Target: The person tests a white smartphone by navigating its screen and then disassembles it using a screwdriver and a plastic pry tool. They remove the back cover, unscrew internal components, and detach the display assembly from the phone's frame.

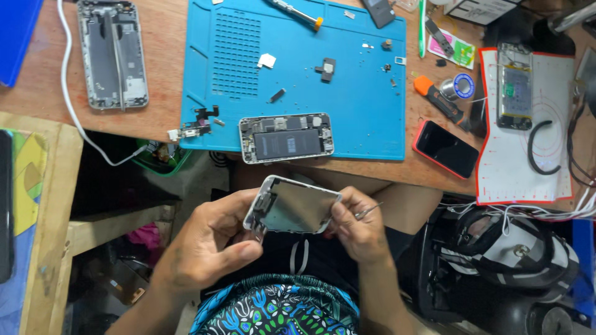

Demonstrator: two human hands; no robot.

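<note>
My left hand (pixel 208 245) grips the left end of a detached phone screen panel (pixel 293 206), held back side up over my lap. My right hand (pixel 359 226) holds the panel's right end and also pinches thin metal tweezers (pixel 367 211) that stick out to the right. On the blue work mat (pixel 298 74) just ahead lies an opened phone body (pixel 286 137) with its battery and boards showing.
Small loose parts and a flex cable (pixel 197 124) lie on the mat, with a screwdriver (pixel 297 12) at its top. An empty phone shell (pixel 113 53) sits left, a red phone (pixel 446 147) right, another opened phone (pixel 514 85) on a white mat. A helmet (pixel 515 248) rests lower right.
</note>
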